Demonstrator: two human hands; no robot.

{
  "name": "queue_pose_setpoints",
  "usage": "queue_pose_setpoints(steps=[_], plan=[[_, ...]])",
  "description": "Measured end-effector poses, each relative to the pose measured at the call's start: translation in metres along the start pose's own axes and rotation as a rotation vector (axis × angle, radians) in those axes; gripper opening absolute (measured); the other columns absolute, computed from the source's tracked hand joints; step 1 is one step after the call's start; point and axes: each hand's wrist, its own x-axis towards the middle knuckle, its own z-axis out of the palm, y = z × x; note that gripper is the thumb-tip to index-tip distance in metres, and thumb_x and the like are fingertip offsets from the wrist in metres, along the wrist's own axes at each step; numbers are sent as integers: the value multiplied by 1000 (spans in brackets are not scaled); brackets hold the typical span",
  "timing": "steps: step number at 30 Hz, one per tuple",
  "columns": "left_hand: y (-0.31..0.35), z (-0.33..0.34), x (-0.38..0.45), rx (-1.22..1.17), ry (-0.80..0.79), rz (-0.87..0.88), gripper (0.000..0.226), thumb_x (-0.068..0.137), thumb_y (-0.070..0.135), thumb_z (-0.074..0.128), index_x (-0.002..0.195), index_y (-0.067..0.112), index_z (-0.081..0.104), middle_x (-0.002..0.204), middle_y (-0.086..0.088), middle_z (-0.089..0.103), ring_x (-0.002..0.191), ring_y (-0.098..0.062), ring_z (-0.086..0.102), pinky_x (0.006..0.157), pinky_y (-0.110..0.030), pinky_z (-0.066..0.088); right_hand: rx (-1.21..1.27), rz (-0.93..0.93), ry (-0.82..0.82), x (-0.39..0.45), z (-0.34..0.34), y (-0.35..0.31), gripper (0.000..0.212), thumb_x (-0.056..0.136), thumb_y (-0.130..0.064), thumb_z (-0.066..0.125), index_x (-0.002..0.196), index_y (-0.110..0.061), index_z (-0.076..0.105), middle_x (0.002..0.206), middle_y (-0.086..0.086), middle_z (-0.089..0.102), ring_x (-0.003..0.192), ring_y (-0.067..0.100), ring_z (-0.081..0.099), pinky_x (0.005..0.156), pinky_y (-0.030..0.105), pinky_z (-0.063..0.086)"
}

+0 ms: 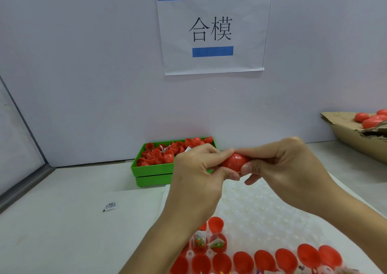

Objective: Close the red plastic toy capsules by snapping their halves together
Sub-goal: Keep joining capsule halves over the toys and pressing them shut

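Fingers and thumbs of both hands curl tight around one red plastic egg-shaped capsule (235, 162), held above the table with its two halves meeting at a visible seam. On one end, the left hand (196, 175) pinches it between forefinger above and thumb below; on the other, the right hand (287, 169) grips it the same way, its thumb (250, 167) lying across the front of the shell.

Below the hands lies a white bumpy plastic holding tray (261, 211), whose near rows carry open red capsule halves (265, 261) standing cup-side up. Two of them (209, 243) hold small clear packets with coloured bits inside.

Behind the left hand sits a green plastic rectangular bin (152, 170) heaped with loose red capsule halves (159, 153) and a few white slips. At the far right, a torn brown cardboard box (347, 135) holds closed red capsules (370, 119). A small printed white sachet (110, 206) lies on the pale tabletop (62, 221) to the left. On the wall hangs a white paper sign (211, 29) with black characters and blue tape.
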Motion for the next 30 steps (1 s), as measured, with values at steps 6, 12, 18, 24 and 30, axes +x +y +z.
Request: queue_pose_setpoints(steps=[6,12,18,24,30], plan=[[3,1,-1,42,9,36,28,77,-4,77,97,16,79,82,9,70,85,-5,63,76,-21,53,-6,-11,5,-1,0,-5,56,81,16,67,90,-40,72,76,-18,75,62,0,71,54,15,56],[4,3,-3,88,26,85,32,79,-10,72,103,10,77,82,1,71,83,-1,62,73,-9,51,-18,-5,2,-2,1,-10,62,81,18,65,86,-43,71,73,-21,74,62,-2,70,54,14,56],[5,7,-6,69,27,89,36,79,-19,62,105,2,75,82,-8,68,72,16,62,68,-7,51,11,12,6,-3,1,-10,60,80,20,65,84,-40,73,73,-16,75,61,1,71,57,13,56],[5,9,-7,68,27,59,34,78,-14,65,104,5,76,82,-6,66,75,4,64,68,-12,54,33,63,2,-4,4,-9,56,80,20,65,87,-35,73,74,-16,75,62,2,72,60,11,56],[6,10,-7,48,22,-3,25,73,13,69,95,18,79,77,6,65,77,-10,60,70,-21,51,31,124,-47,-3,2,-5,45,85,18,62,94,-24,77,76,-11,77,68,4,74,65,11,56]])
